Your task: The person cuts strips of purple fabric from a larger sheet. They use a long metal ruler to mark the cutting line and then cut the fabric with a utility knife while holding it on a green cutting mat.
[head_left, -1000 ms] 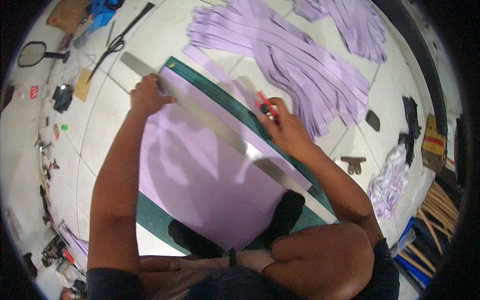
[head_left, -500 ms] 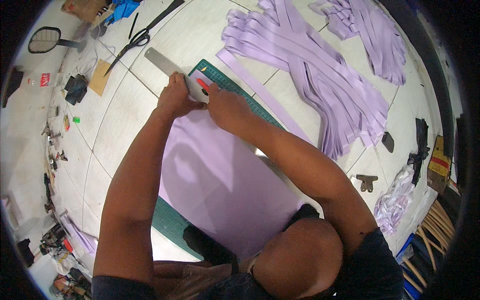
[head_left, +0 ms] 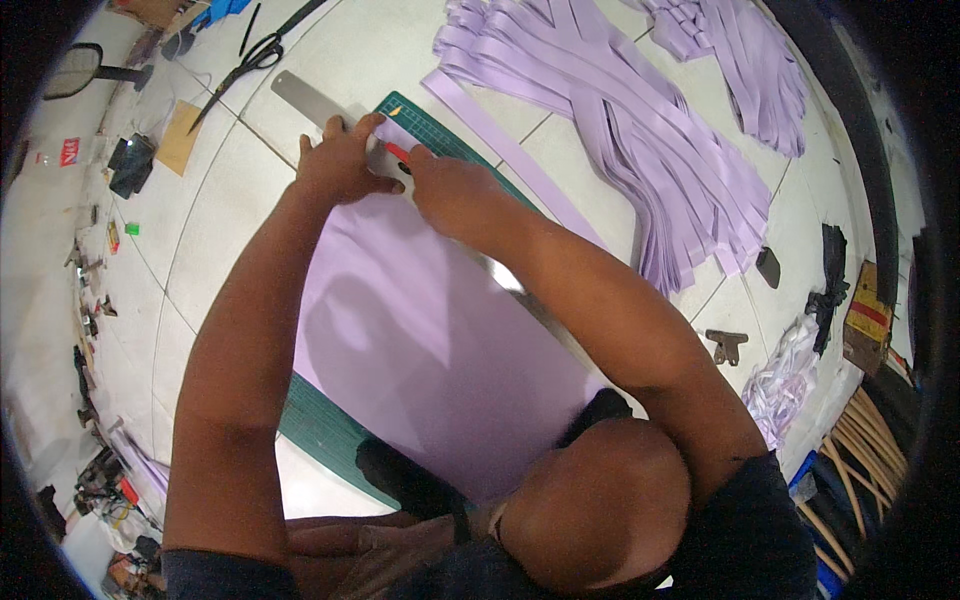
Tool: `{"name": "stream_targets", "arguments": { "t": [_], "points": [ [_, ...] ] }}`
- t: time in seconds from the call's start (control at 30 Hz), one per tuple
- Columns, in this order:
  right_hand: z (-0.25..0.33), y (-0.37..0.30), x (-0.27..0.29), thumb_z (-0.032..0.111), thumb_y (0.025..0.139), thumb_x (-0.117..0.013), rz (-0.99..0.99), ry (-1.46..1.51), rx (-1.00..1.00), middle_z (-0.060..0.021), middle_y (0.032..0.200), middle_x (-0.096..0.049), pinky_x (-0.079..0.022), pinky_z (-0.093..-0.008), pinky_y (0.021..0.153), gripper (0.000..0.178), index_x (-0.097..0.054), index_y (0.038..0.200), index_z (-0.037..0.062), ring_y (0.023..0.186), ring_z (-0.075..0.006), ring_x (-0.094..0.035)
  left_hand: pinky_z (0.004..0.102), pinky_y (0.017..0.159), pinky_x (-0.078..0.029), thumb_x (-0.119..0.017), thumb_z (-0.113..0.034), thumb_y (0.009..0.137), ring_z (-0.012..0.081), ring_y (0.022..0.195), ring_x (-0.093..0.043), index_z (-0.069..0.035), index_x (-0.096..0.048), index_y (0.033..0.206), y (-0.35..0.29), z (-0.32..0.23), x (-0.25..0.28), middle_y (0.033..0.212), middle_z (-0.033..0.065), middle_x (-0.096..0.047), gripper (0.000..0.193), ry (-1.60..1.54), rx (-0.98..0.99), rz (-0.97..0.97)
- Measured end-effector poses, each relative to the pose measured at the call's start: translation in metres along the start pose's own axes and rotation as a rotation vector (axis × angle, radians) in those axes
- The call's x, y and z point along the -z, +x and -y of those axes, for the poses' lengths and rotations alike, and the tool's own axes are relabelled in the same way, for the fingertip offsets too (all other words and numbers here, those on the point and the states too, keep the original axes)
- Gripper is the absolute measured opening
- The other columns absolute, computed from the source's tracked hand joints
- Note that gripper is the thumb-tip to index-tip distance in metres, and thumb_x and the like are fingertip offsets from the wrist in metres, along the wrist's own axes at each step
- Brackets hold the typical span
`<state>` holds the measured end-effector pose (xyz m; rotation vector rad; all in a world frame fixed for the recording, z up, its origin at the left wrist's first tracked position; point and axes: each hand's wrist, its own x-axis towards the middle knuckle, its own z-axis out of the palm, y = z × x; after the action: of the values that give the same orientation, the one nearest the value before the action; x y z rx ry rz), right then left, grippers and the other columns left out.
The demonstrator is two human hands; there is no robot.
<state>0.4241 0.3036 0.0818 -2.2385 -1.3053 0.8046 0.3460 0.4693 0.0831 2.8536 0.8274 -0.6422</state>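
Smooth lilac fabric [head_left: 430, 350] lies at frame centre, beneath a steel ruler [head_left: 305, 98]. Upper left, the left hand [head_left: 342, 163] rests spread-fingered on the ruler; the right hand [head_left: 455, 200] grasps a red cutter [head_left: 397, 152].

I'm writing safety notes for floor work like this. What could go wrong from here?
The red cutter in the right hand sits close to the left hand, so a slip might nick it. The left hand rests on the ruler toward its far end, so the ruler might swing on the cloth if pressure eased.
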Motion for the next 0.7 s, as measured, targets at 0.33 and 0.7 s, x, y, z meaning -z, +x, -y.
{"name": "stream_targets", "arguments": {
  "t": [0.33, 0.7],
  "points": [
    [-0.041, -0.165, 0.046, 0.021, 0.096, -0.046, 0.384, -0.085, -0.359, -0.0268, 0.091, -0.067, -0.050, -0.0546, 0.080, 0.029, -0.044, 0.117, 0.0006, 0.088, -0.0439, -0.067, 0.0668, 0.113, -0.023, -0.088, -0.054, 0.062, 0.0413, 0.133, -0.048, -0.035, -0.030, 0.153, 0.014, 0.006, -0.014, 0.147, 0.0253, -0.042, 0.110, -0.011, -0.018, 0.000],
    [-0.130, -0.393, 0.038, 0.019, 0.099, -0.043, 0.690, -0.211, -0.732, -0.0251, 0.097, -0.068, -0.053, -0.0574, 0.073, 0.019, -0.045, 0.115, 0.0083, 0.091, -0.0458, -0.068, 0.0532, 0.106, -0.041, -0.085, -0.040, 0.072, 0.0379, 0.127, -0.050, -0.017, -0.036, 0.149, 0.020, 0.028, -0.026, 0.136, 0.0190, -0.054, 0.094, -0.058, -0.265, -0.077]
  ]
}}
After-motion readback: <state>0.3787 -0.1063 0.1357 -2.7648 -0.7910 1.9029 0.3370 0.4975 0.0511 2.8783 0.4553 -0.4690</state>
